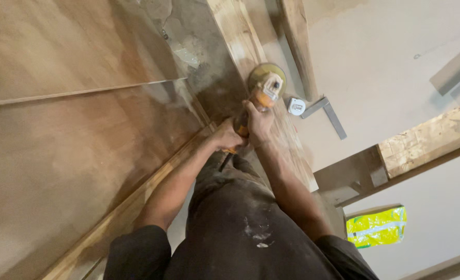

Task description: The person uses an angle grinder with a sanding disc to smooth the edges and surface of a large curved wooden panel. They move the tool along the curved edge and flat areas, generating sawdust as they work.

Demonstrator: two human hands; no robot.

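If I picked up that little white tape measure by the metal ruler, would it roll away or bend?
The tape measure looks like a small boxy case, so it would probably stay stiff and sit flat rather than roll. It seems small enough to lift easily. Lying on the smooth pale floor beside the metal square, it might slide if nudged.

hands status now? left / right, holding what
Left hand: closed around the rear handle of the orange angle grinder.
Right hand: closed on the grinder's body, just behind the disc, over the wooden plank.

sleeves: short, dark | trousers: dark, white dust smears | forearms: bare
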